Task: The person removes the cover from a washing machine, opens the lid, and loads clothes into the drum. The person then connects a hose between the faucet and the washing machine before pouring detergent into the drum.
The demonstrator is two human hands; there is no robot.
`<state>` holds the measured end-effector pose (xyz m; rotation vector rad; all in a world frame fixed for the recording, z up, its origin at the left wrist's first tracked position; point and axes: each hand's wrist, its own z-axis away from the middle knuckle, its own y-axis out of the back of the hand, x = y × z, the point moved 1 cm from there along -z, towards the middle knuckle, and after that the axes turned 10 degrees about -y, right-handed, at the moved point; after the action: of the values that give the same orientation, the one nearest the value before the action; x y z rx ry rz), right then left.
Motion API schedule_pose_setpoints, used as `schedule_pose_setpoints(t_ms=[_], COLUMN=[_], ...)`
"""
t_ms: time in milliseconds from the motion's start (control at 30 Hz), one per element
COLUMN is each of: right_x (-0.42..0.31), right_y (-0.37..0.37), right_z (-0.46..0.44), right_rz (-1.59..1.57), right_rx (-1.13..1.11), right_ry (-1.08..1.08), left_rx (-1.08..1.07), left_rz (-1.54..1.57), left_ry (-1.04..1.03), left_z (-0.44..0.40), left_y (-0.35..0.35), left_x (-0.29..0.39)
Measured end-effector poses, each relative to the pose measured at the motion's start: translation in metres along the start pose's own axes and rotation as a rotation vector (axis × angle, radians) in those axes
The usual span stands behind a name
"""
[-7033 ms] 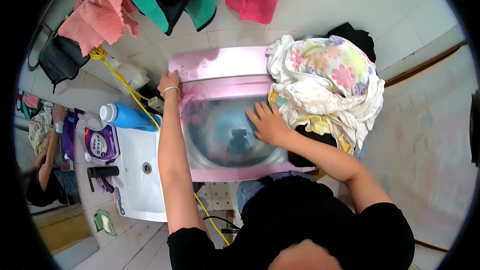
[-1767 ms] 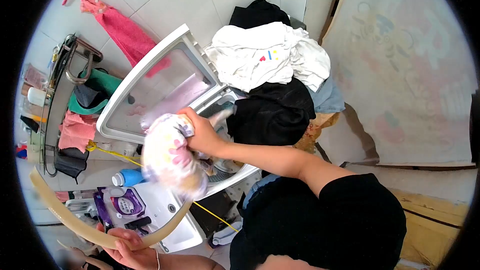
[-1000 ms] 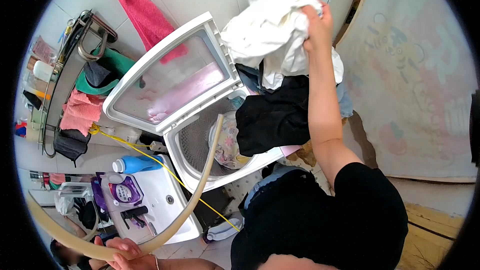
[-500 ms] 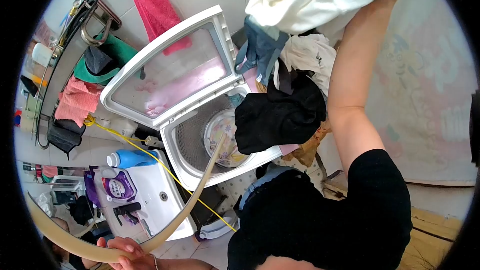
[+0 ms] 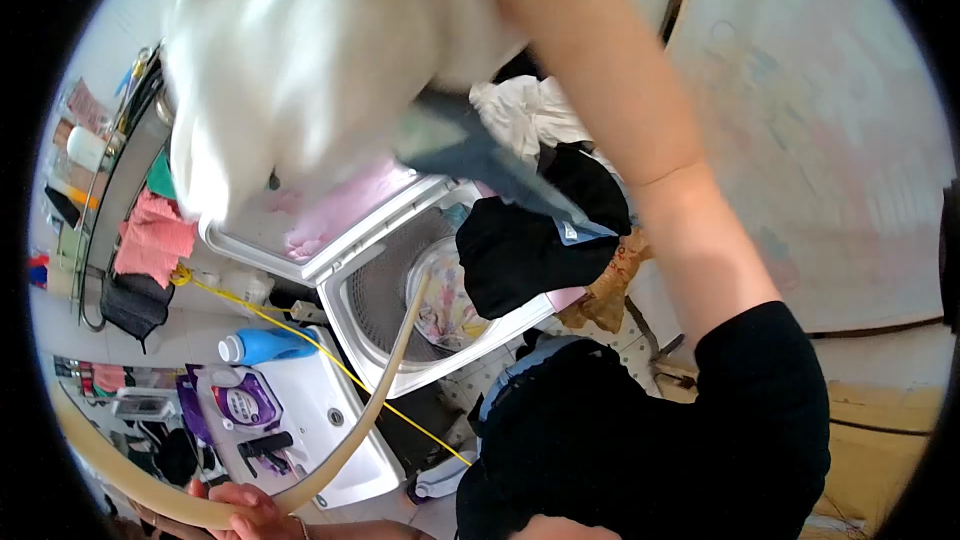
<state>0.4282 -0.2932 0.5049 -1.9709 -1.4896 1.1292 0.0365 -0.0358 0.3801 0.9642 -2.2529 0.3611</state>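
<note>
My left hand is closed around a beige hose, whose far end reaches over the washing machine tub. My right hand is out of sight past the top edge; a blurred white garment hangs from that raised arm. A grey-blue garment trails below the white one, its tip over a black garment. The washing machine stands with its lid raised, partly behind the white garment. Inside the tub lies a patterned cloth.
Left of the machine is a white sink with a blue bottle and a purple detergent pouch. A yellow cord crosses in front. More white clothing lies behind the black garment. A wall rack holds toiletries and cloths.
My right arm has swung left, carrying the white garment across above the lid. The grey-blue garment has been drawn along over the black one. My left hand and the hose have barely moved.
</note>
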Motion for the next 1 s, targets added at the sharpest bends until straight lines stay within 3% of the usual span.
schedule_pose_setpoints(t_ms=[133, 167, 233, 267, 333, 500, 567, 633, 700, 767, 833, 900, 967, 1000], right_x=[0.062, 0.077, 0.105, 0.122, 0.147, 0.189, 0.192, 0.178, 0.118, 0.074, 0.042, 0.013, -0.018, -0.038], right_y=[-0.009, 0.001, 0.027, 0.049, 0.081, 0.162, 0.185, 0.198, 0.182, 0.205, 0.248, 0.281, 0.329, 0.353], right_z=[0.048, 0.063, 0.102, 0.119, 0.161, 0.245, 0.262, 0.245, 0.236, 0.216, 0.208, 0.208, 0.189, 0.183], right_rz=[0.122, 0.342, 0.574, 0.812, 0.987, 1.383, 1.641, 1.795, 2.068, 2.258, 2.510, 2.421, 2.073, 1.766], right_rx=[0.093, 0.106, 0.087, 0.067, 0.006, -0.348, -0.598, -0.771, -0.132, 0.343, 0.624, 0.704, 0.693, 0.733], right_ry=[0.096, 0.249, 0.104, 0.252, 0.307, 0.019, -0.267, -0.779, -0.261, -0.029, 0.020, -0.260, -0.626, -0.451], left_rx=[-0.065, -0.075, -0.097, -0.042, -0.039, -0.031, -0.063, -0.097, -0.103, -0.150, -0.128, -0.117, -0.172, -0.200], left_rz=[-0.051, -0.051, 0.014, -0.018, -0.022, -0.034, -0.042, -0.026, 0.037, 0.020, 0.027, 0.054, -0.028, 0.028], left_ry=[0.043, 0.040, -0.174, -0.208, -0.248, -0.196, -0.160, -0.135, -0.101, -0.103, -0.087, -0.049, 0.030, 0.008], left_z=[-0.010, -0.012, -0.019, -0.021, -0.025, -0.034, -0.038, -0.042, -0.042, -0.042, -0.039, -0.039, -0.039, -0.039], left_y=[0.001, 0.000, 0.001, -0.005, -0.008, -0.017, -0.017, -0.021, -0.019, -0.014, -0.026, -0.019, 0.003, 0.004], left_x=[0.019, 0.019, 0.021, 0.025, 0.029, 0.032, 0.026, 0.020, 0.013, 0.004, 0.009, 0.004, -0.007, -0.009])
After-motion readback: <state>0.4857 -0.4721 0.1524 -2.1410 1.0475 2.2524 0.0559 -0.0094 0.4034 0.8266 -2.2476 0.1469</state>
